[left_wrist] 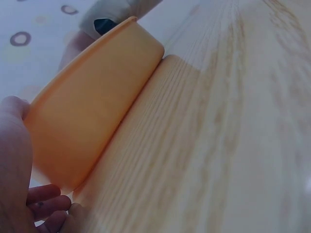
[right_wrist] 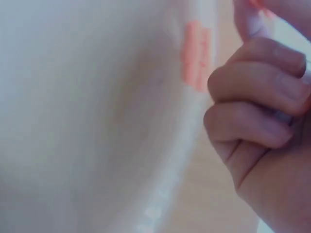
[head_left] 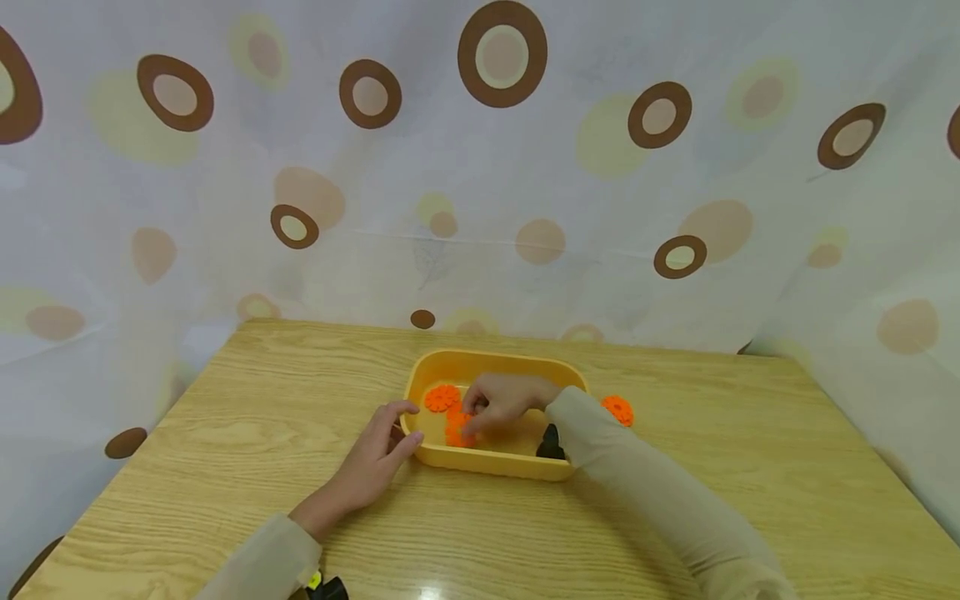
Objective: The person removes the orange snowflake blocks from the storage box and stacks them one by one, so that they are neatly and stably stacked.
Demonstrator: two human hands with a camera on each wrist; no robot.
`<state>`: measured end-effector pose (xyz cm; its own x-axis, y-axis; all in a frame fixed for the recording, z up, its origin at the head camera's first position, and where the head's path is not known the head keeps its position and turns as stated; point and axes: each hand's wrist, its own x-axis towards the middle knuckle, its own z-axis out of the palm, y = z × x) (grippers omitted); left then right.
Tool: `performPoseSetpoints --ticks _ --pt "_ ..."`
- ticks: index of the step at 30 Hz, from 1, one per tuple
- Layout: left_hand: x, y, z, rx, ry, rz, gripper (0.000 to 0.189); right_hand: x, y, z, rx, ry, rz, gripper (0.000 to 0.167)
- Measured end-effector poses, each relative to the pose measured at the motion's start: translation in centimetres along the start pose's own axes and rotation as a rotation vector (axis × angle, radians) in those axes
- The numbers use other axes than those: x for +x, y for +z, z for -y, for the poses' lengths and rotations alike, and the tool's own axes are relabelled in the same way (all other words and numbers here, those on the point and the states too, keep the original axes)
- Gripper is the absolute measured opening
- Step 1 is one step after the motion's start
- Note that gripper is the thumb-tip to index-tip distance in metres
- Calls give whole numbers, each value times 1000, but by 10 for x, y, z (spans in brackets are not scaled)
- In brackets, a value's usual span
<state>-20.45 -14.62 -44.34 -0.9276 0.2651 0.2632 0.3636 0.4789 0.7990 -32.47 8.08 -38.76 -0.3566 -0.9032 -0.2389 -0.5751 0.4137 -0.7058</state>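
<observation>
– Holding what with the left hand (head_left: pixel 372 457)?
– Gripping the yellow, rounded plastic tray (head_left: pixel 487 463) at its nine o'clock.
– And with the right hand (head_left: pixel 506 400)?
– Pinching an orange flower-shaped piece (head_left: pixel 455 432) inside, toward eight o'clock, near a flat orange rosette (head_left: pixel 440 398) at ten.
– And outside?
– An orange scalloped disc (head_left: pixel 619 410) at three.

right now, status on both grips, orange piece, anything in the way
Left grip at left end of yellow tray; right grip pinching orange piece inside. Right sleeve partly blocking view.
</observation>
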Motion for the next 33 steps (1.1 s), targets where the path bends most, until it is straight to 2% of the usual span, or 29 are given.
performPoseSetpoints --ticks 4,8,13,17,24,30,33 --pt "1 0 1 3 5 -4 32 -3 -6 1 -5 -23 -98 26" --pt "1 1 1 -5 9 -12 31 -5 -9 0 19 -22 -169 28" --pt "1 6 0 -41 19 10 31 -14 -10 -2 71 17 -208 32" --pt "1 7 1 -55 23 8 30 -20 -11 1 74 3 -221 30" --pt "2 0 4 -13 33 7 31 -32 -23 14 53 -4 -286 21" --pt "-3 0 7 0 12 -11 31 -47 -29 12 47 -45 -339 26" --pt "-4 -2 8 9 23 -15 30 -58 -30 11 40 -30 -365 26"
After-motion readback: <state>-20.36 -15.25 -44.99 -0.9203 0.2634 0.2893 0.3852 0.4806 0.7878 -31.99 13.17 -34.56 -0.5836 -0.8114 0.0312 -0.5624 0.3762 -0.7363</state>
